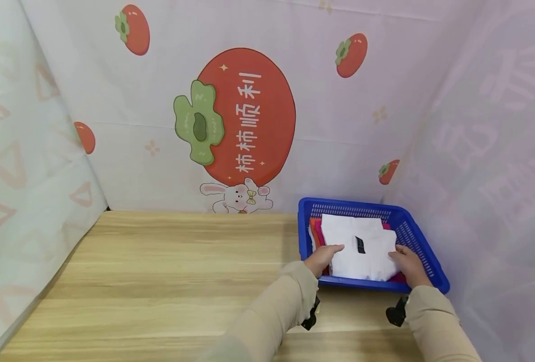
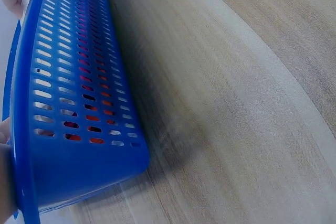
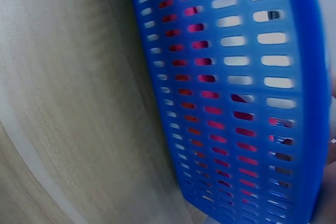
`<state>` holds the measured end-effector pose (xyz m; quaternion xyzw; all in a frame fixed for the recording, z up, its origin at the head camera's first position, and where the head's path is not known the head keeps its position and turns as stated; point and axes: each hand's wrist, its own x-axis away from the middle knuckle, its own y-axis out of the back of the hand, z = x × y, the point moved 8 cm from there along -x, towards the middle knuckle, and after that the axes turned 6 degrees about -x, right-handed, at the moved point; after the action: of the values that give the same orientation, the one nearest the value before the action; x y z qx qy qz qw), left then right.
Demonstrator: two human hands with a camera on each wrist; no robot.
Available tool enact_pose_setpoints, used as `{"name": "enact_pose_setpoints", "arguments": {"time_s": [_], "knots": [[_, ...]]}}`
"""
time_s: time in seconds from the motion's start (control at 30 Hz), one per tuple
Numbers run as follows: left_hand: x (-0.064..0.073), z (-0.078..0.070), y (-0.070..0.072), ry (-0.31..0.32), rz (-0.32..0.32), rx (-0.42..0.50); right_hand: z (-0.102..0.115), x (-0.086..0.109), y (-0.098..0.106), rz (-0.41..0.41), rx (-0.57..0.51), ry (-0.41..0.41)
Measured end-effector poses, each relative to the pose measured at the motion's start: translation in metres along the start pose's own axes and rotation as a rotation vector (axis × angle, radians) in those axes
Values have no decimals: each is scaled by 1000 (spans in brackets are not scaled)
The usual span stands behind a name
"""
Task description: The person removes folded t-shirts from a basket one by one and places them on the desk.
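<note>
A folded white garment (image 1: 362, 264) with a black neck label lies on top of other folded clothes in a blue plastic basket (image 1: 362, 284). My left hand (image 1: 322, 259) holds its left edge, thumb on the top and the other fingers hidden down the side. At the right edge my right hand (image 1: 410, 265) grips the same garment, its fingertips partly hidden. Both wrists pass over the basket's near rim. Through the slots in the left wrist view, red and pink cloth (image 2: 84, 69) shows below the white one.
The basket stands on a wood-grain table (image 1: 168, 281), close to the right-hand curtain (image 1: 498, 201). A printed cloth backdrop (image 1: 339, 125) with persimmon pictures hangs behind the table. Another light curtain (image 1: 23, 201) borders the left side.
</note>
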<state>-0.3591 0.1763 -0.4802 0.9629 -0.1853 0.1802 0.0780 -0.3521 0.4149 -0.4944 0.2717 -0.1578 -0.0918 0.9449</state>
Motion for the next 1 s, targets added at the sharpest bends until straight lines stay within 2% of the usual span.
{"name": "enact_pose_setpoints", "arguments": {"time_s": [0.1,0.3,0.4,0.53,0.63,0.87,1.0], "knots": [[-4,2,-1,-6,6,-19,29,25,-7,7,-12,9],[-4,6,1,12,9,-103,27,24,-16,-36,61,5],[-4,6,-1,-14,29,-155,28,25,-19,-41,103,25],[-6,9,-4,-17,45,-147,28,26,-20,-30,119,43],[-7,10,-5,-3,33,-114,27,27,-19,-28,124,44],[-10,7,-6,-14,24,-173,29,26,-15,-32,119,44],[-14,8,-8,21,25,-118,32,24,-12,-27,116,50]]}}
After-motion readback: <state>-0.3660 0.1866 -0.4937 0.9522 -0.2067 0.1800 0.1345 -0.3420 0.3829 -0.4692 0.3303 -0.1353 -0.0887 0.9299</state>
